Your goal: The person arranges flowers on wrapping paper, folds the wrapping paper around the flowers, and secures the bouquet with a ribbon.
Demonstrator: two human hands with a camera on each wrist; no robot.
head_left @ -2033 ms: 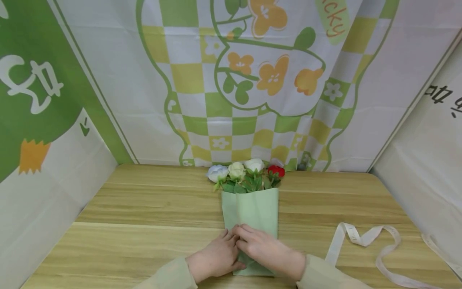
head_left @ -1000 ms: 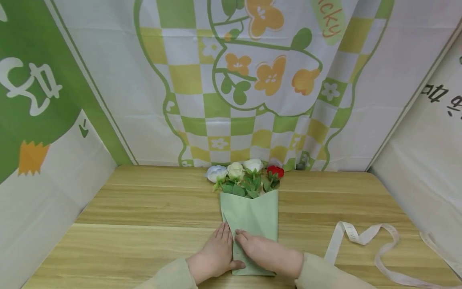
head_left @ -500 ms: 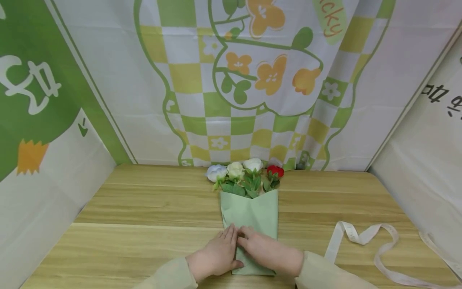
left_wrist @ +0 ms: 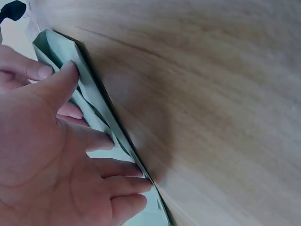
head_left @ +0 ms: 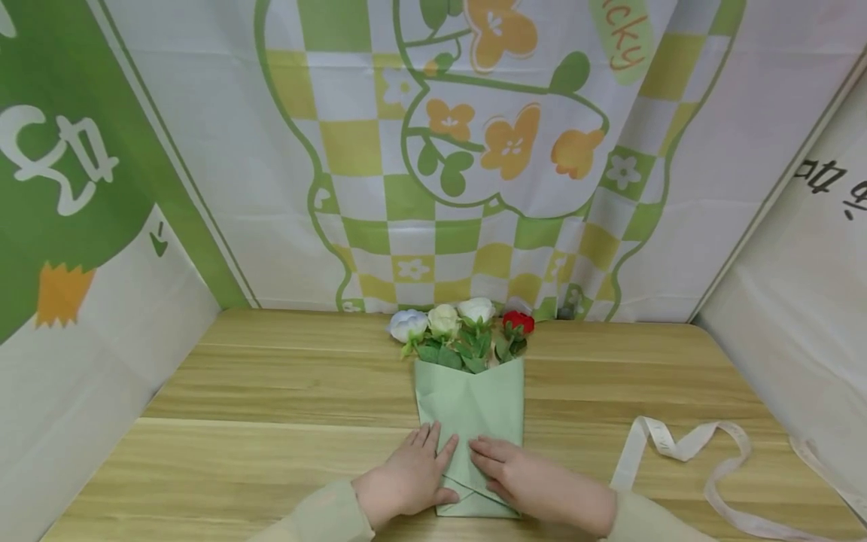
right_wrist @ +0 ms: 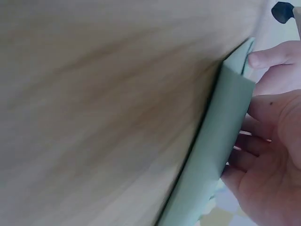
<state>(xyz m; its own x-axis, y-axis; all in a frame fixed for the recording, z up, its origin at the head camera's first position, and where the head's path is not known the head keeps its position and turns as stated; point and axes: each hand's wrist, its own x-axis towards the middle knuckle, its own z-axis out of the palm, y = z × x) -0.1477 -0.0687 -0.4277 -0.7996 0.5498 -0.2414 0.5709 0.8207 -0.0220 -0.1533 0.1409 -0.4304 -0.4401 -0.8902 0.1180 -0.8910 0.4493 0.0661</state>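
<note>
A pale green sheet of wrapping paper (head_left: 477,403), folded into a flat sleeve, lies on the table. Out of its top poke artificial flowers: a pale blue bloom (head_left: 409,325), a cream one (head_left: 444,321), a white one (head_left: 477,309) and a red one (head_left: 518,322), with green leaves (head_left: 450,357) below them. Their stems are hidden inside. My left hand (head_left: 408,473) rests with spread, fairly straight fingers along the paper's lower left edge. Extended fingers of my right hand (head_left: 518,476) lie on the lower right part. A slanting fold line shows between the hands.
A whitish ribbon (head_left: 631,455) with faint print lies in loose curves on the wooden table (head_left: 284,391) to the right. A patterned cloth (head_left: 379,150) hangs at the back, with printed cloth walls on both sides.
My hands were close together over the paper's middle; the right hand has slid right and the left hand's fingers have spread. The slanting fold now shows. The paper's top edge has opened into a V.
</note>
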